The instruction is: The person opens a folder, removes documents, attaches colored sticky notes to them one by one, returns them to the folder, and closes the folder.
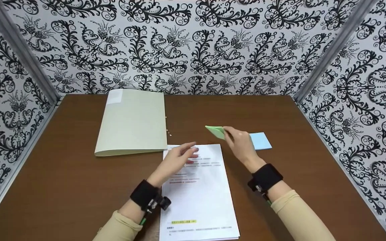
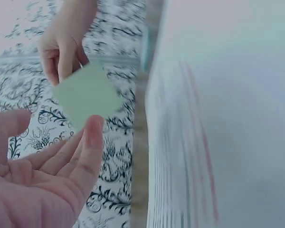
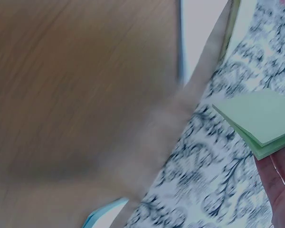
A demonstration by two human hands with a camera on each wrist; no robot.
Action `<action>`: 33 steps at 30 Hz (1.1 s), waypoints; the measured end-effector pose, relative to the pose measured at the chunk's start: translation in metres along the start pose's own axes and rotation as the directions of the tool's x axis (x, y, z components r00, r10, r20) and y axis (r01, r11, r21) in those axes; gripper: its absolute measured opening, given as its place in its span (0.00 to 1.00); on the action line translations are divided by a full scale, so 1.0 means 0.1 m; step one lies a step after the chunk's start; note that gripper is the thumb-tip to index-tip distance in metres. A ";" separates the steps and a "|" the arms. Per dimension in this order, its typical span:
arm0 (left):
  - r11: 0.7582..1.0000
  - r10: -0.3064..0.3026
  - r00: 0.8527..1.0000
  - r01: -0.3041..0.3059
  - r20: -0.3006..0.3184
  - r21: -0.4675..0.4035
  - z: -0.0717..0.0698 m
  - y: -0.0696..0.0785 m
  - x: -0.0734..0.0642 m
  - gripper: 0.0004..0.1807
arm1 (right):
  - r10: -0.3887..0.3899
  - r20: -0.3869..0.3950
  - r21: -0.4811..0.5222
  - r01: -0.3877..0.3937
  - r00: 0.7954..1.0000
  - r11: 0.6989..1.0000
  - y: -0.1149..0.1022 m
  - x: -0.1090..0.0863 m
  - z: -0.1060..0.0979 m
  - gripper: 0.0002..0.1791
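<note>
My right hand [image 1: 242,146] pinches a green sticky note pad [image 1: 215,131] by one edge, above the table just past the top right corner of a printed paper stack [image 1: 201,201]. In the right wrist view the pad [image 3: 256,118] shows its upper sheets lifting apart from those below. My left hand [image 1: 174,162] hovers over the upper part of the stack, holding nothing, its fingers loosely bent. In the left wrist view, the left thumb overlaps the lower edge of the green pad [image 2: 88,95]. A blue sticky note pad [image 1: 261,141] lies beside my right hand, partly hidden by it.
A pale cream folder [image 1: 134,124] with a white label lies at the back left, its lower right corner by the stack's top edge. Small light scraps [image 1: 169,133] dot the brown table [image 1: 263,112]. Patterned walls enclose the back and sides.
</note>
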State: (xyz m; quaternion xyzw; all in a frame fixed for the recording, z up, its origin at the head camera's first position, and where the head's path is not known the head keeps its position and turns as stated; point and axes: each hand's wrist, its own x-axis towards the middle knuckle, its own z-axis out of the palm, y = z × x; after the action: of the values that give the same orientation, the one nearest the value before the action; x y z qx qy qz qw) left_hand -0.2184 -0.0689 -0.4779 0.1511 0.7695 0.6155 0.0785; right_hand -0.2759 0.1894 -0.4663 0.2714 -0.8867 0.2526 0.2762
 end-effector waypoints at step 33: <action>0.786 -0.006 0.998 0.042 0.061 -0.617 0.07 0.02 -0.01 0.32 | -0.240 0.017 0.305 0.224 0.971 0.926 -0.66 0.00 0.13 0.22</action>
State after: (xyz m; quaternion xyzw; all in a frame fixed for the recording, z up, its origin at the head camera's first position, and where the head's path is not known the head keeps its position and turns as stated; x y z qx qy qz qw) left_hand -0.2151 -0.0624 -0.4775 0.1245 0.5255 0.8277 0.1528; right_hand -0.2393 0.1336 -0.4561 0.4198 -0.8067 0.3427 0.2358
